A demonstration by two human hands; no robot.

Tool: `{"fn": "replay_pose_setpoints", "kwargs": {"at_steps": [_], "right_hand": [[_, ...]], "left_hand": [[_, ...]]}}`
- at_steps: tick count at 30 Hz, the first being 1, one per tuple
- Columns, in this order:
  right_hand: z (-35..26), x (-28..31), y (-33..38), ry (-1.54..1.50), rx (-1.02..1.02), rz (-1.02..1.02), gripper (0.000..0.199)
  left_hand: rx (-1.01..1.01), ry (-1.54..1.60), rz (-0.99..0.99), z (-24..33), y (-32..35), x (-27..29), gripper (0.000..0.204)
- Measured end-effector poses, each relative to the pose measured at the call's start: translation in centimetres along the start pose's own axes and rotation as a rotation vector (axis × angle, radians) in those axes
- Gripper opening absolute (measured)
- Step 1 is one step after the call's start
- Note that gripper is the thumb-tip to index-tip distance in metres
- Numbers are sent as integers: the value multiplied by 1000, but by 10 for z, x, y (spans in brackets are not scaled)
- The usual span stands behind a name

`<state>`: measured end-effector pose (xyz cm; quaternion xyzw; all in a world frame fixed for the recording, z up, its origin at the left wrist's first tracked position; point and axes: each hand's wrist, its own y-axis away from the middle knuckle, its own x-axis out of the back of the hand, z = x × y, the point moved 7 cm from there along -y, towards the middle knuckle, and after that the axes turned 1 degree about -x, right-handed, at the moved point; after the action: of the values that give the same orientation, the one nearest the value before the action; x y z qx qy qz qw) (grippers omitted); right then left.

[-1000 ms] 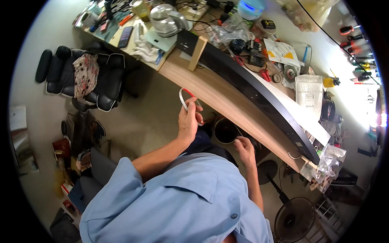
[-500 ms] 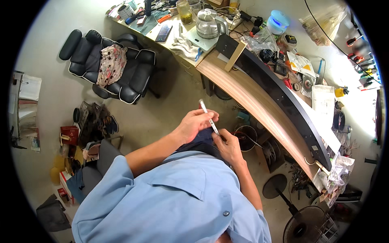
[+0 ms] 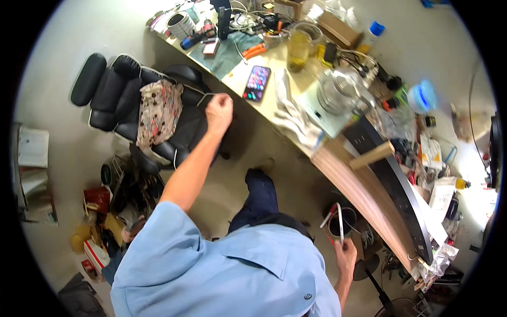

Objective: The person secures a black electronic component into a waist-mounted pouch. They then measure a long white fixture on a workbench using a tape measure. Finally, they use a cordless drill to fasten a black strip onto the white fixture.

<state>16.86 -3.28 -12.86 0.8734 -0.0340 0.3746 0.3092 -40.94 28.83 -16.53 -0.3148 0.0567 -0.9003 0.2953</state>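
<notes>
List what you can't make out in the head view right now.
All in the head view:
- Left hand: the curled fist hides its palm; whether anything is inside is unclear.
- Right hand: its grip covers part of the red-and-white tape.
- Glass kettle: blur and glare obscure its contents.
- Smartphone: its screen icons are too small and blurred.
- Standing fan: cut off by the lower edge.

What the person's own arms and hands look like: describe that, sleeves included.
A light-blue cloth shirt is worn; its short left sleeve leaves the left forearm bare. The left hand and right hand are bare too.
</notes>
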Motion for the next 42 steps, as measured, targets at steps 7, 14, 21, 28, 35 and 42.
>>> {"fn": "replay_pose_setpoints", "kwargs": {"at_steps": [7, 14, 21, 28, 35, 42], "right_hand": [[106, -45, 4, 232, -326, 136, 30], [87, -53, 15, 205, -502, 156, 20], [63, -59, 24, 382, -562, 198, 35], [35, -72, 32, 235, -614, 204, 32], [66, -70, 24, 145, -534, 229, 30], [88, -46, 16, -54, -481, 297, 34]], "left_hand": [[7, -791, 50, -162, -300, 1, 48], [53, -925, -355, -218, -428, -19, 45], [71, -608, -463, -246, -442, -35, 56], [-35, -662, -349, -235, -456, -28, 53], [60, -686, -323, -209, -462, 16, 47], [87, -399, -281, -107, -410, 57, 34]]}}
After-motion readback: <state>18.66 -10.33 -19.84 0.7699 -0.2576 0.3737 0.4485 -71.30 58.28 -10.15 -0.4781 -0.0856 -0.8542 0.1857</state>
